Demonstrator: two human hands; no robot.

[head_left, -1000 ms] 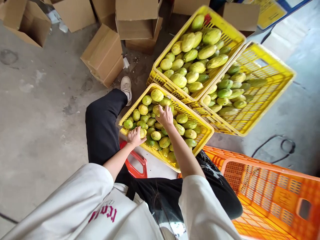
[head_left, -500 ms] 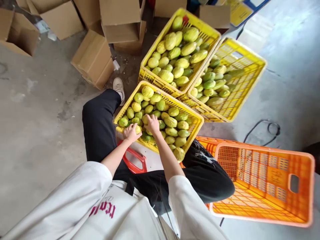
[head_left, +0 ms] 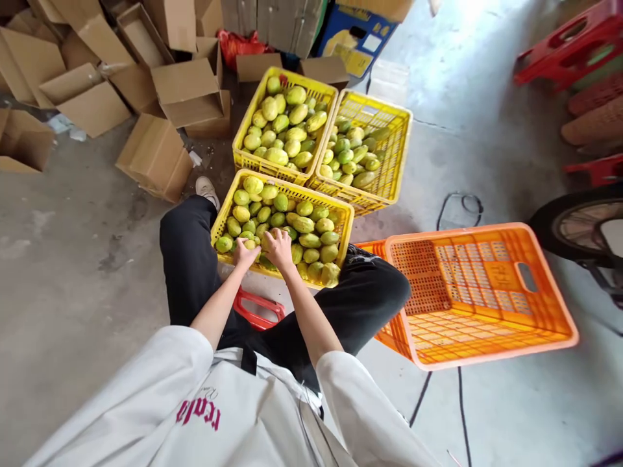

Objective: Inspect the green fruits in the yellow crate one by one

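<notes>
A yellow crate (head_left: 346, 228) full of oval green-yellow fruit (head_left: 303, 225) sits in front of my body, between my knees. At its near edge, my left hand (head_left: 244, 253) is closed round a yellowish fruit (head_left: 250, 244). Just to the right, my right hand (head_left: 278, 250) reaches in among the fruit with its fingers curled down over one. That fruit is mostly hidden under the fingers. The two hands are close together, low over the crate's near side.
Two more yellow crates of fruit (head_left: 275, 155) (head_left: 396, 162) stand beyond. A tilted orange crate (head_left: 491, 279) lies to my right, near a wheel (head_left: 579, 227). Cardboard boxes (head_left: 156, 155) pile up at far left. A red stool (head_left: 257, 310) shows between my legs.
The view has shifted, showing more floor, boxes, red stools and a wheel. My left hand still holds a fruit; my right fingers have spread wider over the fruit beside it.
</notes>
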